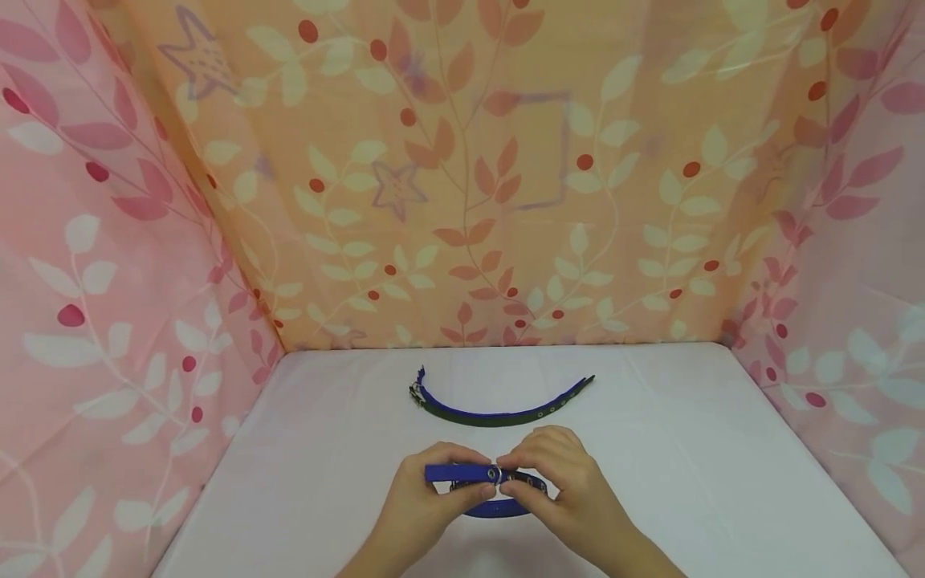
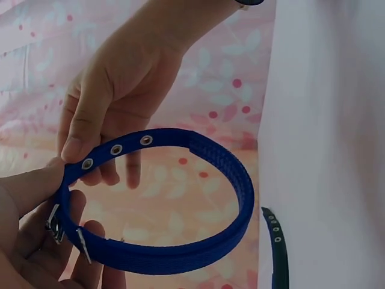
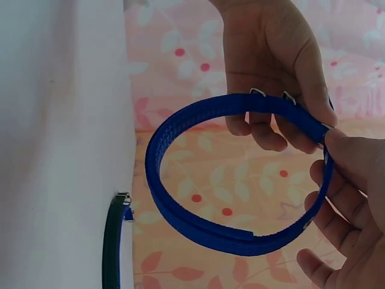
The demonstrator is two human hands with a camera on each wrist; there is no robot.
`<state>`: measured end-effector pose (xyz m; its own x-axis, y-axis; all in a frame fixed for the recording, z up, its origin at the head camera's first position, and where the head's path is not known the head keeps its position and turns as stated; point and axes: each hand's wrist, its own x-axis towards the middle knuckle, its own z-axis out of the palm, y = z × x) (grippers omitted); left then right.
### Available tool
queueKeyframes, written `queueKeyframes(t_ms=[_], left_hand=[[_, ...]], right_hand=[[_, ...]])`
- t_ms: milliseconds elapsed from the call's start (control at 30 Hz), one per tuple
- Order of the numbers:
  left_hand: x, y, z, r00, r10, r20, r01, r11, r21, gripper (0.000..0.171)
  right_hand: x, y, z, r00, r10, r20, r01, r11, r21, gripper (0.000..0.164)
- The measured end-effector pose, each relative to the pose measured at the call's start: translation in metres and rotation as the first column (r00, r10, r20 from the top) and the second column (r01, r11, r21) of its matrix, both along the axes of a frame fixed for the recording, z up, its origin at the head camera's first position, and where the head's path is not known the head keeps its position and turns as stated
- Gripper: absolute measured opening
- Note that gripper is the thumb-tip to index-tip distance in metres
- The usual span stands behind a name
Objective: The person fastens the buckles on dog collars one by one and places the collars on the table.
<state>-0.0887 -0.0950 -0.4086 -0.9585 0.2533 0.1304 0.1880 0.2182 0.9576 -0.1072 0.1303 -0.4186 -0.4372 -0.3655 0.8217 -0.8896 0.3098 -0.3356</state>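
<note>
Both hands hold a blue pet collar (image 1: 499, 509), bent round into a loop above the white table. The left hand (image 1: 419, 491) pinches the end by the metal buckle (image 2: 55, 224) between thumb and fingers. From the other side the right hand (image 1: 567, 479) pinches the strap where metal-ringed eyelets (image 2: 117, 149) run in a row. The fingertips of the two hands meet almost tip to tip where the ends overlap. A second metal loop (image 3: 289, 97) sits on the strap beside the buckle, and a short blue strap end sticks out past the left fingers.
A second collar (image 1: 491, 419), dark green outside and blue inside, lies in a curve on the white table (image 1: 325, 449) beyond the hands. Its buckle is at the left, its eyelets at the right. Leaf-patterned cloth (image 1: 462, 241) encloses the back and both sides.
</note>
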Motion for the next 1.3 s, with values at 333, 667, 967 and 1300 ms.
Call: queueKeyframes(t_ms=[333,667,967,1300], left_hand=[[0.0027,0.0047,0.0032,0.993,0.105,-0.058,-0.105,0.994,0.000,0.021],[0.0062,0.0035,0.0074,0.987,0.120,-0.106,-0.122,0.992,-0.021,0.024],[0.0071,0.0045,0.0050,0.989,0.081,-0.126,-0.081,0.997,0.007,0.023],[0.0063,0.0028,0.0056,0.977,0.065,-0.202,-0.056,0.997,0.049,0.020]], right_hand=[[-0.0008,0.0013,0.0007,1.000,0.009,0.019,-0.009,1.000,-0.017,0.029],[-0.0005,0.0028,0.0007,1.000,-0.021,0.019,0.020,0.999,0.033,0.032],[0.0050,-0.0034,-0.0029,0.994,0.012,0.108,-0.009,1.000,-0.030,0.037],[0.0072,-0.0044,-0.0015,0.991,0.017,0.135,-0.006,0.997,-0.079,0.044]])
